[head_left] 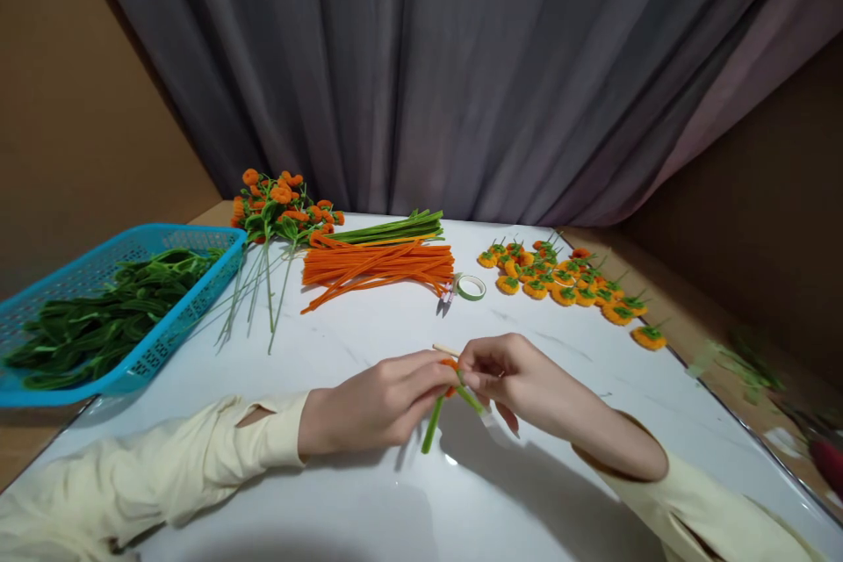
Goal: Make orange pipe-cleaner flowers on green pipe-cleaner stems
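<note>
Above the white tabletop, my left hand (401, 395) is closed in a pinch on a small orange pipe-cleaner flower (450, 363), which is mostly hidden by fingers. Green pipe-cleaner ends (432, 427) hang down from it. My right hand (507, 373) touches the same flower from the right, its thumb and forefinger pinched at a green pipe-cleaner strip (471, 399). A thin pale stick (446, 350) sticks out just above the fingertips; which hand holds it I cannot tell. Something whitish (488, 418) shows below the right fingers.
A blue basket (234, 250) of green leaves stands left. Behind are finished orange flowers (280, 193), green pipe cleaners (395, 229) and orange pipe cleaners (375, 265). Small scissors (446, 300) lie beside a tape roll (471, 286). Several orange flower heads (563, 294) sit at the right.
</note>
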Demonstrator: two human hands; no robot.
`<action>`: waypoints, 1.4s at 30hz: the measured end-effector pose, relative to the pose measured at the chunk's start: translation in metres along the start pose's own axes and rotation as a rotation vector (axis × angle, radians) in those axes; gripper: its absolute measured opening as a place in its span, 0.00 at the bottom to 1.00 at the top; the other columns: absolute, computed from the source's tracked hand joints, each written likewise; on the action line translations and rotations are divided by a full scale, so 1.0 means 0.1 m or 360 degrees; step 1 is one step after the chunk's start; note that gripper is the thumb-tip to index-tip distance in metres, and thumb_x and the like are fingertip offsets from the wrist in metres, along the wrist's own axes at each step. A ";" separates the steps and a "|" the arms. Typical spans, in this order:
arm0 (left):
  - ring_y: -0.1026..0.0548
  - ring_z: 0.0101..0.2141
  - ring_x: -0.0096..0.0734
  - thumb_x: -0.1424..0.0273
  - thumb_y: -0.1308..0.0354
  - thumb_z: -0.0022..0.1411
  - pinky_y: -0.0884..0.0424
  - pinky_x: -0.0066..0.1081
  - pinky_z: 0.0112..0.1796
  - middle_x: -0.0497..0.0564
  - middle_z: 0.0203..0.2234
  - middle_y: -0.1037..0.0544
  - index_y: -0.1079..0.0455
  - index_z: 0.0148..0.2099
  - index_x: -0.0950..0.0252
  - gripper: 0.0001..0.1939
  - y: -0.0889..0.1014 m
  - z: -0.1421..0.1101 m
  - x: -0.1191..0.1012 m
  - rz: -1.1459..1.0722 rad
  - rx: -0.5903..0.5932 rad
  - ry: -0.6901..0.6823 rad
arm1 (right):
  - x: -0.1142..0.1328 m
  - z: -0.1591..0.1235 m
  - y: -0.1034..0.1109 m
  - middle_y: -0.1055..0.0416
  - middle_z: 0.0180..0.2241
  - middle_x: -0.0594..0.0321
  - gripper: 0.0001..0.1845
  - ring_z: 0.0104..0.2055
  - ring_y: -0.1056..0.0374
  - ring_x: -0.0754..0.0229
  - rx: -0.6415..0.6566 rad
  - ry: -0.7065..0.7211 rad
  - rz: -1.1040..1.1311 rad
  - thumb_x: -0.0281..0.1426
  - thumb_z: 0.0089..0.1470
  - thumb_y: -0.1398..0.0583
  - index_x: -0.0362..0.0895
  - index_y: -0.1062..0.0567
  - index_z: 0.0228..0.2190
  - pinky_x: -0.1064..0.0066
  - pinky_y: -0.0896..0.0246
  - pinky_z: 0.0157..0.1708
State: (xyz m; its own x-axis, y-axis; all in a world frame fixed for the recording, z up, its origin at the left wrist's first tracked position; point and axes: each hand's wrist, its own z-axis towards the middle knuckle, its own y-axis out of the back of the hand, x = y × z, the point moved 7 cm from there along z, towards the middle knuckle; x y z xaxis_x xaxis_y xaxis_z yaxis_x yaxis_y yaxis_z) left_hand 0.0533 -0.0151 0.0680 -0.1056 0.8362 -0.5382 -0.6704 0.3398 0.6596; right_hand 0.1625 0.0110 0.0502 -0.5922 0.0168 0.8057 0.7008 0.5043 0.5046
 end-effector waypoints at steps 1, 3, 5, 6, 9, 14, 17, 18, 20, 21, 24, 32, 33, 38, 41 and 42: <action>0.29 0.45 0.32 0.79 0.57 0.64 0.31 0.30 0.44 0.58 0.42 0.27 0.40 0.47 0.67 0.11 -0.01 0.00 0.03 0.0014 0.0007 0.0063 | -0.04 0.02 -0.01 0.40 0.16 0.69 0.08 0.12 0.47 0.70 0.0033 -0.0078 0.0089 0.27 0.49 0.47 0.42 0.34 0.20 0.77 0.51 0.12; 0.27 0.42 0.31 0.76 0.56 0.65 0.30 0.31 0.41 0.57 0.42 0.27 0.42 0.49 0.66 0.10 0.00 0.00 0.15 -0.0002 0.0013 0.0323 | -0.06 0.03 0.01 0.40 0.16 0.69 0.08 0.12 0.46 0.69 -0.0012 -0.0066 0.0133 0.29 0.49 0.46 0.42 0.34 0.21 0.77 0.50 0.11; 0.27 0.38 0.31 0.71 0.53 0.65 0.30 0.31 0.38 0.54 0.40 0.27 0.43 0.49 0.65 0.10 0.06 0.00 0.26 -0.0036 0.0009 0.0593 | -0.03 0.03 0.08 0.38 0.17 0.68 0.08 0.14 0.44 0.69 -0.0152 0.0083 0.0055 0.29 0.50 0.46 0.41 0.32 0.22 0.77 0.49 0.13; 0.27 0.37 0.30 0.69 0.52 0.65 0.31 0.31 0.38 0.53 0.39 0.27 0.42 0.48 0.65 0.10 0.10 0.01 0.29 -0.0052 0.0003 0.0663 | -0.01 0.01 0.12 0.37 0.17 0.68 0.08 0.14 0.43 0.68 -0.0231 0.0166 -0.0006 0.29 0.50 0.47 0.41 0.32 0.22 0.76 0.48 0.15; 0.29 0.33 0.27 0.66 0.53 0.66 0.33 0.28 0.35 0.49 0.34 0.27 0.37 0.40 0.64 0.08 0.21 0.06 0.30 -0.0064 -0.0002 0.0723 | 0.08 -0.06 0.19 0.36 0.17 0.67 0.09 0.17 0.43 0.68 -0.0426 0.0389 -0.0225 0.27 0.51 0.47 0.41 0.32 0.22 0.75 0.47 0.19; 0.32 0.27 0.26 0.64 0.60 0.68 0.37 0.27 0.31 0.46 0.27 0.30 0.37 0.35 0.64 0.14 0.21 0.12 0.29 0.0158 0.0100 0.0806 | 0.24 -0.14 0.13 0.35 0.18 0.65 0.10 0.19 0.43 0.66 -0.0583 0.0752 -0.0522 0.21 0.50 0.51 0.42 0.34 0.23 0.76 0.50 0.21; 0.32 0.27 0.27 0.65 0.62 0.69 0.38 0.28 0.29 0.47 0.26 0.30 0.39 0.34 0.64 0.15 0.14 0.15 0.27 0.0427 0.0186 0.0747 | 0.28 -0.15 0.07 0.37 0.19 0.65 0.11 0.19 0.45 0.67 -0.0637 0.0888 -0.0623 0.20 0.50 0.53 0.43 0.36 0.23 0.76 0.51 0.21; 0.32 0.26 0.28 0.66 0.63 0.69 0.38 0.28 0.28 0.48 0.26 0.30 0.39 0.35 0.64 0.15 0.12 0.15 0.26 0.0516 0.0206 0.0728 | 0.28 -0.15 0.06 0.37 0.19 0.65 0.11 0.19 0.45 0.66 -0.0646 0.0913 -0.0650 0.19 0.49 0.54 0.43 0.37 0.23 0.76 0.51 0.20; 0.31 0.26 0.29 0.66 0.63 0.69 0.39 0.28 0.26 0.49 0.27 0.30 0.40 0.36 0.65 0.14 0.09 0.14 0.27 0.0659 0.0224 0.0697 | 0.29 -0.16 0.05 0.37 0.19 0.65 0.11 0.19 0.45 0.66 -0.0663 0.0950 -0.0682 0.18 0.48 0.54 0.43 0.37 0.23 0.76 0.51 0.21; 0.31 0.25 0.29 0.67 0.63 0.69 0.39 0.28 0.25 0.49 0.27 0.29 0.40 0.37 0.65 0.13 0.07 0.13 0.27 0.0706 0.0227 0.0673 | 0.30 -0.16 0.06 0.37 0.19 0.65 0.11 0.19 0.45 0.66 -0.0667 0.0961 -0.0682 0.18 0.46 0.54 0.43 0.36 0.23 0.76 0.51 0.21; 0.31 0.23 0.29 0.69 0.63 0.69 0.40 0.28 0.23 0.50 0.26 0.29 0.41 0.37 0.66 0.12 0.03 0.10 0.28 0.0779 0.0242 0.0533 | 0.30 -0.14 0.09 0.36 0.19 0.65 0.12 0.19 0.44 0.66 -0.0650 0.0932 -0.0637 0.17 0.43 0.53 0.43 0.36 0.23 0.77 0.51 0.21; 0.33 0.21 0.30 0.80 0.65 0.65 0.41 0.29 0.20 0.51 0.23 0.30 0.42 0.35 0.67 0.12 -0.06 0.09 0.05 0.1078 0.0352 -0.0223 | 0.20 -0.03 0.10 0.41 0.13 0.70 0.12 0.17 0.48 0.68 -0.0389 0.0510 -0.0406 0.16 0.37 0.51 0.42 0.36 0.16 0.77 0.55 0.20; 0.34 0.21 0.30 0.81 0.65 0.65 0.41 0.29 0.19 0.51 0.22 0.31 0.42 0.34 0.67 0.13 -0.08 0.09 0.03 0.1106 0.0373 -0.0281 | 0.19 -0.03 0.09 0.42 0.13 0.70 0.12 0.17 0.49 0.68 -0.0369 0.0466 -0.0421 0.15 0.37 0.51 0.42 0.36 0.16 0.77 0.56 0.20; 0.33 0.21 0.30 0.79 0.65 0.65 0.43 0.29 0.19 0.51 0.23 0.30 0.42 0.34 0.66 0.13 -0.11 0.07 0.04 0.0993 0.0492 -0.0218 | 0.19 -0.05 0.03 0.43 0.13 0.70 0.11 0.17 0.52 0.69 -0.0382 0.0424 -0.0636 0.15 0.33 0.50 0.42 0.34 0.16 0.77 0.58 0.19; 0.33 0.21 0.28 0.74 0.62 0.67 0.41 0.28 0.22 0.50 0.24 0.30 0.42 0.36 0.66 0.09 -0.02 0.10 0.18 0.0663 0.0453 0.0214 | 0.22 -0.05 0.09 0.37 0.15 0.67 0.11 0.17 0.47 0.68 -0.0381 0.0478 -0.0615 0.17 0.40 0.48 0.42 0.31 0.19 0.77 0.54 0.19; 0.32 0.21 0.27 0.72 0.61 0.67 0.40 0.27 0.23 0.49 0.25 0.30 0.42 0.37 0.66 0.09 0.02 0.11 0.23 0.0534 0.0409 0.0359 | 0.24 -0.06 0.13 0.34 0.17 0.66 0.10 0.18 0.44 0.68 -0.0394 0.0518 -0.0581 0.18 0.44 0.48 0.42 0.30 0.20 0.77 0.51 0.20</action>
State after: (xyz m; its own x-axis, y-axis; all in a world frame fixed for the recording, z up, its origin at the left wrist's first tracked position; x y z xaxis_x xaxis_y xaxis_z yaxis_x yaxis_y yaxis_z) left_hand 0.0574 0.0094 0.0628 -0.4612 0.8132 -0.3549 -0.3717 0.1862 0.9095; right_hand 0.1592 0.0130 0.0778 -0.6884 -0.4093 0.5989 0.5686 0.2081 0.7958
